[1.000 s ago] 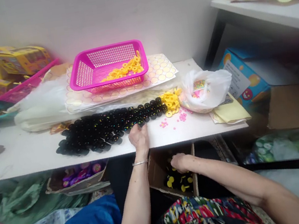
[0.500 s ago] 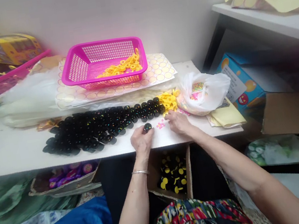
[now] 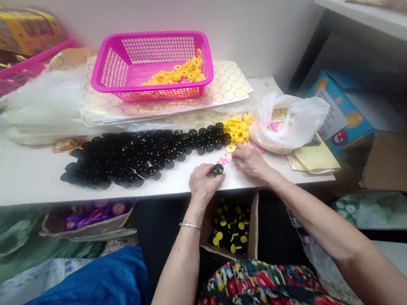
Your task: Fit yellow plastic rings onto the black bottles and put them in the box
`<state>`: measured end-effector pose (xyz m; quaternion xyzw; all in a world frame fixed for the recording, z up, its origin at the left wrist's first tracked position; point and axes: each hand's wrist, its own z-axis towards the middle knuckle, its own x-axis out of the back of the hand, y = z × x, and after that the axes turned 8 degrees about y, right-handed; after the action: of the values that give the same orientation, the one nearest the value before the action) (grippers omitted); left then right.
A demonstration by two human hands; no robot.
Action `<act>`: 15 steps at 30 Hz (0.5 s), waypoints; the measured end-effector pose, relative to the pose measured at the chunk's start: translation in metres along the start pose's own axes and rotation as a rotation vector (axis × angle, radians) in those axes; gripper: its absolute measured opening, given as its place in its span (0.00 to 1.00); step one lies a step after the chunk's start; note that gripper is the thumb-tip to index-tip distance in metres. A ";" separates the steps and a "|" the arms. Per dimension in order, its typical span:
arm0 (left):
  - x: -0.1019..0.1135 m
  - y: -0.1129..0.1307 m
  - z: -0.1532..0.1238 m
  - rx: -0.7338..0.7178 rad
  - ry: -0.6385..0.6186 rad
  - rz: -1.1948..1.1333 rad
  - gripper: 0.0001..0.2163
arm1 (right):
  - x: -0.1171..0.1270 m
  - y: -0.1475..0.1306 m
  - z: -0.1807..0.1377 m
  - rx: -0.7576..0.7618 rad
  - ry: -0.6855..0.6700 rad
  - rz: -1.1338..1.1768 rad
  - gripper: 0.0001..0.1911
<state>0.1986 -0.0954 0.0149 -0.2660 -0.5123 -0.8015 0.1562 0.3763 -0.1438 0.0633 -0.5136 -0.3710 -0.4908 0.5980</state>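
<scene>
My left hand point(image 3: 203, 182) is closed around a small black round cap point(image 3: 218, 169) with colored specks on its top, at the table's front edge. My right hand point(image 3: 252, 161) is closed, its fingertips pinched together beside a yellow ring point(image 3: 231, 148); what they hold, if anything, is too small to make out. Small pink beads point(image 3: 223, 160) lie scattered between the hands. Beyond them stand rows of similar black caps point(image 3: 130, 156), and at their right end is a heap of yellow rings point(image 3: 237, 130).
A pink basket point(image 3: 155, 94) with yellow rings sits on sticker sheets point(image 3: 232, 78) at the back. To the right are a white plastic bag point(image 3: 301, 113) and folded yellow paper point(image 3: 316, 158). Below the edge, a cardboard box point(image 3: 254, 227) contains black-and-yellow pieces.
My left hand has brought the black cap rightward, closer to my right hand and the front of the pink beads. My right hand stays near the yellow ring. The camera view has shifted.
</scene>
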 end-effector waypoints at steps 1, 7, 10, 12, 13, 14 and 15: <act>0.000 -0.001 0.000 0.000 -0.002 0.002 0.11 | 0.000 -0.002 -0.005 -0.004 -0.038 0.029 0.11; 0.000 0.001 -0.001 -0.016 -0.012 0.007 0.12 | -0.008 -0.012 -0.025 -0.112 -0.045 0.041 0.09; 0.002 0.004 -0.001 -0.052 -0.017 0.012 0.11 | -0.009 -0.020 -0.023 -0.070 0.118 0.186 0.09; 0.003 0.006 -0.001 -0.083 -0.025 0.025 0.09 | -0.008 -0.027 -0.018 -0.015 0.212 0.285 0.09; 0.003 0.007 -0.001 -0.096 -0.028 0.034 0.08 | -0.007 -0.031 -0.015 0.014 0.234 0.306 0.09; 0.003 0.007 -0.001 -0.103 -0.029 0.043 0.07 | -0.007 -0.034 -0.012 0.040 0.237 0.305 0.09; 0.004 0.008 -0.002 -0.107 -0.030 0.052 0.07 | -0.006 -0.037 -0.008 0.063 0.223 0.286 0.09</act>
<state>0.1993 -0.1000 0.0222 -0.2991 -0.4640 -0.8193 0.1550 0.3386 -0.1502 0.0652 -0.4845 -0.2410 -0.4427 0.7150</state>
